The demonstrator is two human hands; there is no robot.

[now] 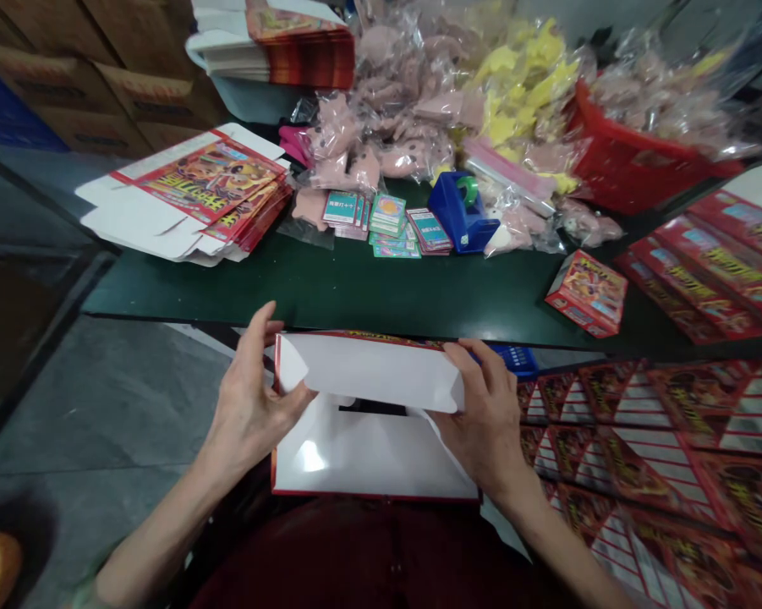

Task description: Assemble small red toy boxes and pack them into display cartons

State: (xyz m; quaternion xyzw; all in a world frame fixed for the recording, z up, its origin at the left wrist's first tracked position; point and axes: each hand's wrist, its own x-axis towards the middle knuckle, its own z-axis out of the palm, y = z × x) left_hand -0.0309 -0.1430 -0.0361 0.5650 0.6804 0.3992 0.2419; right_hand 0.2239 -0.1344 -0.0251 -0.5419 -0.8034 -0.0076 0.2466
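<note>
Both hands hold a half-folded cardboard box (368, 370), white inside with a red printed edge. Its open flap and white panel (368, 452) hang toward me over my lap. My left hand (250, 402) grips the box's left end, with the fingers raised behind it and the thumb on the white inner face. My right hand (485, 414) presses on the right end of the upper panel, and its fingers curl over the top edge. The printed outer side is mostly hidden.
A dark green table (330, 288) lies ahead, bearing a stack of flat printed box blanks (190, 194), bagged pink and yellow items (431, 110), small card packs (386, 224), a blue tape dispenser (460, 211), and a folded red box (587, 292). Rows of red boxes (647, 431) lie to the right.
</note>
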